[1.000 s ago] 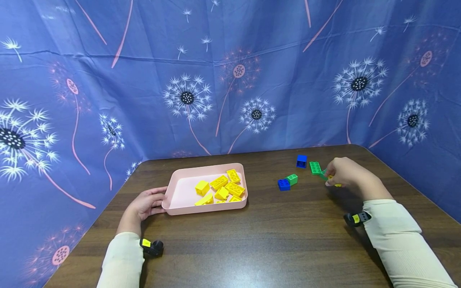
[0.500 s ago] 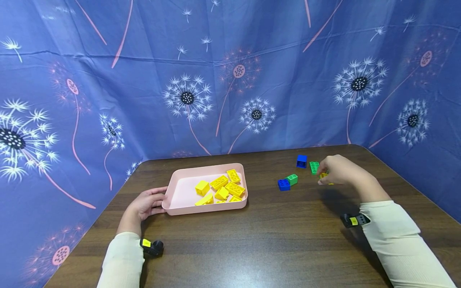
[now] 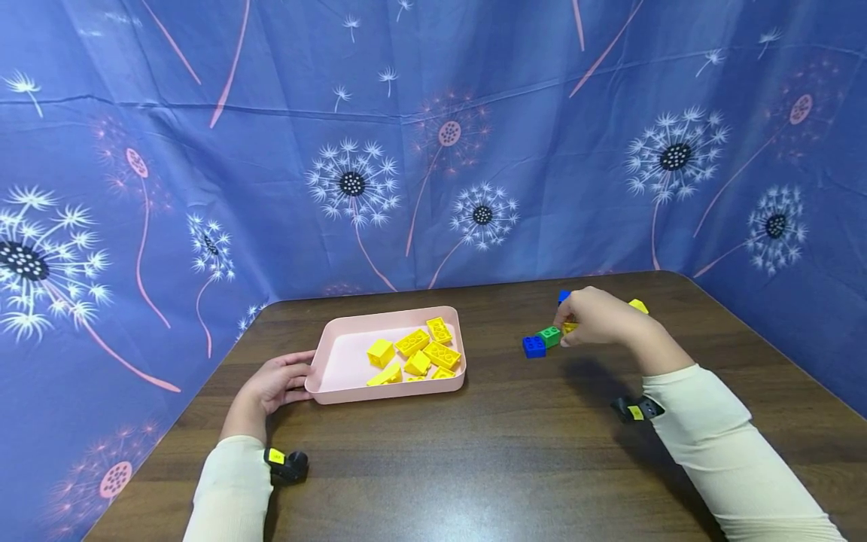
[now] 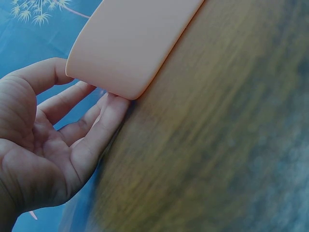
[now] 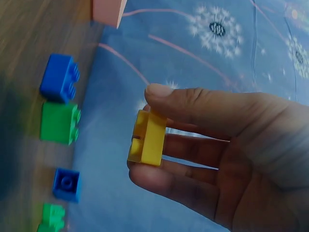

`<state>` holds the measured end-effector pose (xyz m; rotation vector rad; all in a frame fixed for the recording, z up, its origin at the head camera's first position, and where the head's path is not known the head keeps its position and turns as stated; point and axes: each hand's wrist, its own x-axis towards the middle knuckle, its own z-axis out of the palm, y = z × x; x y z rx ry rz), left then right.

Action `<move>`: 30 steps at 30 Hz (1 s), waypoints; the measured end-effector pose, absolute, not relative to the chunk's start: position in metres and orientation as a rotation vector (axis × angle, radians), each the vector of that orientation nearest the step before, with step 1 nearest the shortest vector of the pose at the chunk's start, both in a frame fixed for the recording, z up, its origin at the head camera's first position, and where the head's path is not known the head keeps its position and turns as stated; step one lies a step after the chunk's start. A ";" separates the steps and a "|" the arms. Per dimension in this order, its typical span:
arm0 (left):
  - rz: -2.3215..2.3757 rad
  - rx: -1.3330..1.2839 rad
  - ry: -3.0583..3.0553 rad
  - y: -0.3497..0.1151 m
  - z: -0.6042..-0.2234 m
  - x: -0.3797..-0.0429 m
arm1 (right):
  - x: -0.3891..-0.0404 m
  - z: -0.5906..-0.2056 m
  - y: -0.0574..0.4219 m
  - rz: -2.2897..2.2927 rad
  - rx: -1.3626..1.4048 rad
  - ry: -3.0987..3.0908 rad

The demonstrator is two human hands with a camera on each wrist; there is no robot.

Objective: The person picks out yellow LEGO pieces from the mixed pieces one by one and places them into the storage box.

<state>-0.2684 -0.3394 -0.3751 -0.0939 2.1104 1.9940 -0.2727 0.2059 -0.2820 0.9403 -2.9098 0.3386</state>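
My right hand (image 3: pixel 606 325) pinches a yellow toy brick (image 5: pixel 154 137) between thumb and fingers, above the right part of the table. In the head view it overlaps a blue brick (image 3: pixel 564 296) behind it. Just left of the held brick, a green brick (image 3: pixel 549 336) and another blue brick (image 3: pixel 533 347) lie side by side. My left hand (image 3: pixel 274 385) touches the left end of a shallow pink tray (image 3: pixel 386 395) with loosely extended fingers. Several yellow bricks (image 3: pixel 412 343) lie in the tray's right half.
Beyond my right hand a yellow piece (image 3: pixel 639 306) lies on the wooden table (image 3: pixel 433 467). Green bricks (image 5: pixel 52 215) show at the lower left of the right wrist view. A blue dandelion-print cloth (image 3: pixel 420 188) hangs along the table's back edge.
My right hand has moved left with the yellow brick, from beside the green bricks to near the blue and green pair. A yellow piece behind it has come into view. My left hand stays put.
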 end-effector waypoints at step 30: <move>1.982 -0.126 2.113 -0.341 -0.375 -0.270 | -0.319 -0.264 0.066 0.374 1.257 -2.947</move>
